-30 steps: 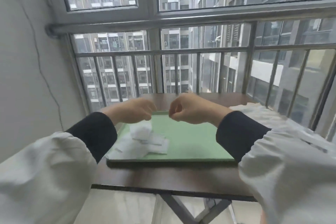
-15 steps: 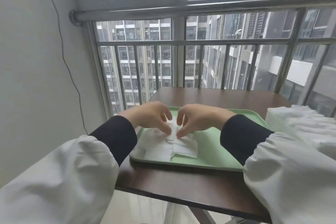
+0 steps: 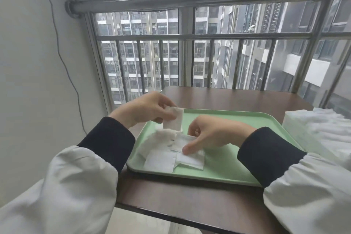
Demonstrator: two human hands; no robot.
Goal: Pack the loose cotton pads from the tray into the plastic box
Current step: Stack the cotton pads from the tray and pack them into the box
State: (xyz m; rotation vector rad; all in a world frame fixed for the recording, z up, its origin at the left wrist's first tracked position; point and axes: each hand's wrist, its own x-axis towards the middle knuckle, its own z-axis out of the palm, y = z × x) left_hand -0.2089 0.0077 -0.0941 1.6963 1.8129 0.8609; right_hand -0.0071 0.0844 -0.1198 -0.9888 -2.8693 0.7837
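Left hand (image 3: 150, 110): raised above the far left part of the tray, thumb and fingers pinching one square cotton pad (image 3: 173, 120) by its upper edge. The pad hangs roughly upright, with its lower edge just above the heap.

Right hand (image 3: 210, 135): lower than the left hand and just beside it, fingers curled. One fingertip (image 3: 187, 150) presses on the top sheets of the heap. We cannot tell whether it is pinching a pad or only touching.

Loose cotton pads (image 3: 163, 156): an untidy overlapping heap, directly below the left hand and under the right fingertips. The heap spreads from the hands toward the near edge of the tray.

Green tray (image 3: 243, 159): bare surface runs under the right wrist and beyond it.

Dark brown table (image 3: 237, 97): carries the tray and extends past both hands toward the window bars (image 3: 209, 62).

White stack (image 3: 311, 125): well outside the right forearm, beside the tray's right rim. We note a soft, layered look, and cannot tell whether a plastic box encloses it.

Both forearms wear black cuffs (image 3: 108, 138) under white sleeves.
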